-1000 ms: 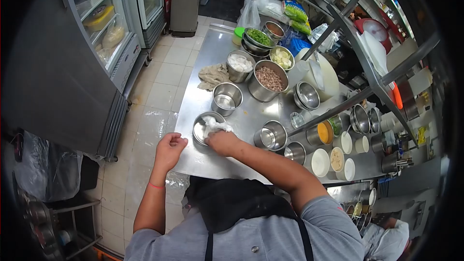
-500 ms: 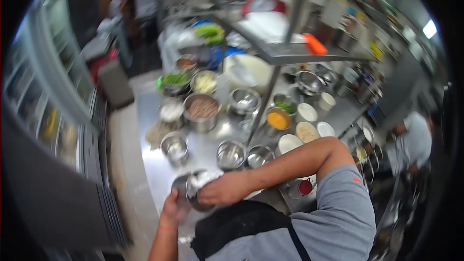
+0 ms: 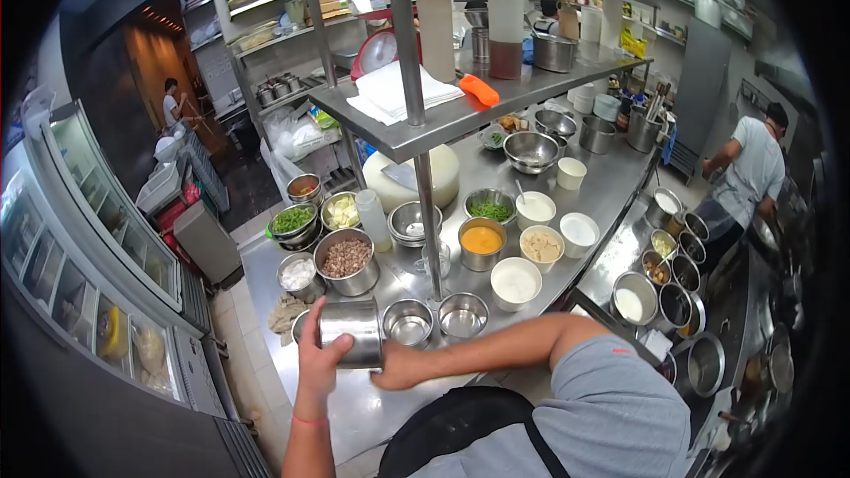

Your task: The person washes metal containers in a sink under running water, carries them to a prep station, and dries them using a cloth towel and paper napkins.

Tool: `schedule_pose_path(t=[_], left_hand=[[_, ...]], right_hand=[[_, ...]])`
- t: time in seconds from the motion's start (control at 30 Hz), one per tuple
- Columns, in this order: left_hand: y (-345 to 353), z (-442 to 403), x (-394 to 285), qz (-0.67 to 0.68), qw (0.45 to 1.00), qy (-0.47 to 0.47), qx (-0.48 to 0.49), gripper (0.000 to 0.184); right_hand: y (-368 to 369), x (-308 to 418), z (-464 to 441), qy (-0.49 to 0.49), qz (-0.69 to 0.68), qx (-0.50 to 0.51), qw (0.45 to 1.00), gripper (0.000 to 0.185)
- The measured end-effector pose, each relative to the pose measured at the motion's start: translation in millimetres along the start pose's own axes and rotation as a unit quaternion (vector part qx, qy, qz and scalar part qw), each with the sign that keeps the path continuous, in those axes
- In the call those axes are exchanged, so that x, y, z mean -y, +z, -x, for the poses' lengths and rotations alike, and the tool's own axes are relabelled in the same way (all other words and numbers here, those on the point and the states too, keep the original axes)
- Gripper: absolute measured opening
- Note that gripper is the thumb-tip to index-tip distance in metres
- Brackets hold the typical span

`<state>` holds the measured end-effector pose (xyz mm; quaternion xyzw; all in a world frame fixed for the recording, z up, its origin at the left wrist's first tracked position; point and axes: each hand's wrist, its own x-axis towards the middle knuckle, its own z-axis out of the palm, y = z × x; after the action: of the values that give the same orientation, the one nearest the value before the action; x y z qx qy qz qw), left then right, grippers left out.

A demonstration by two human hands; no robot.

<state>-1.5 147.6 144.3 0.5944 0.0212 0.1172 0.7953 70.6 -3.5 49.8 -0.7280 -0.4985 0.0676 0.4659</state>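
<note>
My left hand (image 3: 317, 354) grips a shiny steel pot (image 3: 349, 334) by its side, with the thumb across the wall. The pot is tipped on its side above the steel counter, its mouth turned right. My right hand (image 3: 400, 366) is closed at that mouth, and what its fingers hold is hidden. Just beyond stand two steel bowls (image 3: 408, 323) (image 3: 463, 315). Behind the left hand are a pot of chopped brown food (image 3: 348, 262), a container of white pieces (image 3: 299, 274) and a crumpled beige cloth (image 3: 285, 317).
A post (image 3: 428, 221) rises from the counter to a shelf (image 3: 390, 128) holding white napkins (image 3: 403, 93) and an orange object (image 3: 479, 91). A pot of orange liquid (image 3: 482, 242) and white tubs (image 3: 516, 283) stand right of it. A co-worker (image 3: 753, 164) stands at the far right.
My view has tilted up and steadied. The pot has turned in my left hand, its side now facing me. The crumpled white material by my right hand no longer shows.
</note>
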Motion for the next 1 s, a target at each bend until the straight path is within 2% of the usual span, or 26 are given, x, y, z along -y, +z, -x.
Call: schedule_pose_path(t=[0.03, 0.07, 0.1, 0.17, 0.2, 0.23, 0.27, 0.3, 0.33, 0.37, 0.43, 0.47, 0.5, 0.57, 0.6, 0.63, 0.67, 0.7, 0.77, 0.8, 0.83, 0.87, 0.9, 0.93, 0.97, 1.0], left_hand=[[-2.0, -1.7, -8.0, -0.048, 0.996, 0.054, 0.056, 0.089], [-1.4, 1.1, -12.5, -0.097, 0.983, 0.105, 0.113, 0.098], [1.3, 6.7, -13.7, -0.094, 0.984, 0.103, 0.11, 0.098], [4.3, 16.4, -22.2, -0.155, 0.967, 0.178, 0.093, 0.11], [11.1, 25.3, -26.5, -0.217, 0.95, 0.207, 0.084, 0.107], [6.6, 32.8, -19.4, -0.22, 0.949, 0.207, 0.088, 0.107], [-2.1, 43.0, -6.8, 0.015, 0.99, 0.053, 0.128, 0.104], [-5.2, 48.9, -0.1, 0.245, 0.95, -0.114, 0.157, 0.103], [2.6, 55.3, 15.8, 0.197, 0.967, -0.14, 0.082, 0.103], [9.2, 61.0, 21.7, 0.201, 0.963, -0.168, 0.056, 0.085], [10.0, 57.5, 14.7, 0.147, 0.973, -0.151, 0.093, 0.072], [17.0, 55.8, 18.4, 0.11, 0.989, -0.094, 0.034, 0.071], [18.8, 53.1, 13.7, 0.108, 0.992, -0.065, 0.005, 0.079], [34.3, 49.5, -6.8, -0.048, 0.996, 0.071, 0.013, 0.095], [35.3, 52.0, -11.7, -0.05, 0.997, 0.061, 0.013, 0.095], [34.2, 53.3, -15.2, -0.119, 0.989, 0.081, 0.023, 0.103], [31.3, 53.3, -17.1, -0.188, 0.976, 0.103, 0.035, 0.111], [25.6, 52.9, -16.3, -0.193, 0.976, 0.094, 0.036, 0.111], [14.2, 57.3, -11.9, -0.221, 0.969, 0.088, 0.066, 0.121], [15.1, 60.9, -12.4, -0.225, 0.969, 0.089, 0.055, 0.121], [10.2, 62.4, -10.7, -0.227, 0.969, 0.082, 0.055, 0.121], [3.0, 63.6, -6.0, -0.205, 0.974, 0.082, 0.042, 0.121], [-1.4, 63.4, -2.3, -0.18, 0.979, 0.087, 0.028, 0.121], [-2.7, 63.1, 0.2, -0.198, 0.975, 0.096, 0.008, 0.119], [4.2, 63.5, 1.1, -0.197, 0.976, 0.09, 0.012, 0.119], [16.5, 65.0, 1.1, -0.206, 0.973, 0.107, 0.006, 0.119]], right_hand=[[-3.1, 37.2, 6.0, 0.064, -0.135, -0.054, 0.987, 0.038], [-42.3, 91.3, 1.5, 0.2, -0.207, 0.011, 0.958, 0.035], [-51.6, 89.7, -1.2, 0.203, -0.207, 0.014, 0.957, 0.035], [-62.2, 86.6, -7.7, 0.154, -0.131, 0.15, 0.968, 0.035], [-72.7, 89.5, -6.6, 0.083, -0.014, 0.181, 0.98, 0.029], [-76.9, 80.3, -10.1, 0.083, -0.016, 0.176, 0.981, 0.029], [-78.9, 61.3, -13.1, -0.18, 0.105, 0.119, 0.971, 0.026], [-82.1, 49.8, -13.7, -0.42, 0.223, 0.047, 0.878, 0.024], [-80.9, 39.0, -13.6, -0.466, 0.258, 0.049, 0.845, 0.024], [-82.6, 35.7, -15.2, -0.482, 0.245, 0.037, 0.84, 0.026], [-76.2, 25.2, -11.8, -0.443, 0.269, 0.03, 0.855, 0.022], [-80.5, 37.0, -9.5, -0.385, 0.283, 0.093, 0.873, 0.026], [-71.7, 37.4, -6.5, -0.375, 0.281, 0.088, 0.879, 0.026], [-41.3, 41.6, 4.6, -0.259, 0.079, 0.022, 0.962, 0.041], [-34.4, 59.5, 18.6, -0.159, -0.058, -0.01, 0.986, 0.051], [-30.3, 73.6, 32.1, 0.004, -0.077, 0.052, 0.996, 0.055], [-29.4, 83.9, 38.6, 0.008, -0.235, 0.043, 0.971, 0.057], [-26.9, 89.8, 42.8, 0.011, -0.388, 0.032, 0.921, 0.06], [-47.7, 81.4, 37.6, 0.198, -0.422, 0.229, 0.855, 0.064], [-54.0, 90.1, 48.4, 0.208, -0.651, 0.107, 0.722, 0.058], [-65.0, 91.1, 54.0, 0.246, -0.717, 0.065, 0.649, 0.046], [-74.8, 83.2, 58.9, 0.293, -0.704, 0.055, 0.644, 0.04], [-87.1, 84.2, 60.0, 0.307, -0.651, -0.007, 0.694, 0.038], [-92.5, 72.3, 58.1, 0.144, -0.419, -0.121, 0.888, 0.038], [-93.3, 62.2, 58.0, -0.033, -0.134, -0.219, 0.966, 0.038], [-93.6, 61.7, 58.5, -0.025, -0.134, -0.225, 0.965, 0.038]])
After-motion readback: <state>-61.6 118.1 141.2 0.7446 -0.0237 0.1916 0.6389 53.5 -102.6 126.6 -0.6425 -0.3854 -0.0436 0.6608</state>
